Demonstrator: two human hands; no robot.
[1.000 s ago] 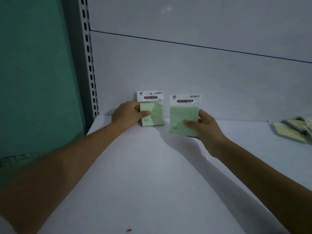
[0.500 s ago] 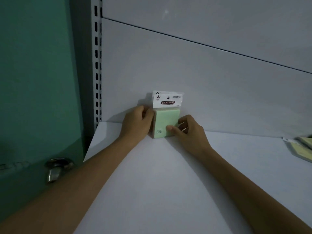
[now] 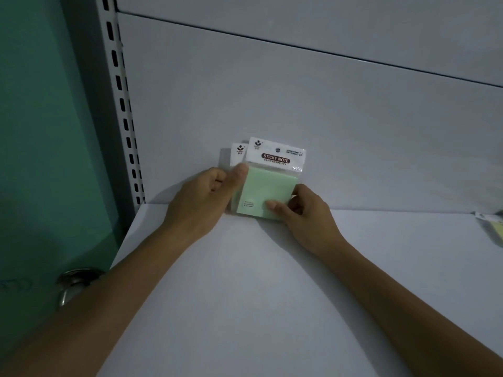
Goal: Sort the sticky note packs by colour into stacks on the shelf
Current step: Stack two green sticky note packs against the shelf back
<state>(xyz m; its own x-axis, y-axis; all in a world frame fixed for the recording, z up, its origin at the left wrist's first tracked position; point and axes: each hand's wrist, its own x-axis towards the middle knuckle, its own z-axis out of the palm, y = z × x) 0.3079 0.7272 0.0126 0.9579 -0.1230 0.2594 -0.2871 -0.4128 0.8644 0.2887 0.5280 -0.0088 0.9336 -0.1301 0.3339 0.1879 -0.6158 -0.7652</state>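
At the back left corner of the white shelf point(image 3: 245, 295), two packs stand on their lower edges against the pale grey back panel point(image 3: 272, 104). Nearest is the front green pack point(image 3: 268, 194), a square pale-green pad of sticky notes in a clear plastic sleeve with a white header card. Behind it is the rear pack point(image 3: 239, 153), of which only a strip of white header shows, offset to the left. The left hand point(image 3: 201, 200) grips the pair at their left side, thumb pressed on the front green pack's upper left corner and fingers curled beside it. The right hand point(image 3: 307, 213) pinches the front green pack at its lower right corner, thumb on the face and fingers wrapped round the edge. The two are not squared up. If the hands let go now, the slick sleeves could slide on each other, so that the front green pack skids forward at its foot and falls flat on the shelf, or the pair fans apart. Pushing too hard to the left could also knock them toward the slotted metal upright point(image 3: 122, 104). The light is dim, so the yellowish packs point(image 3: 494, 224) at the shelf's right edge could be mistaken for green.
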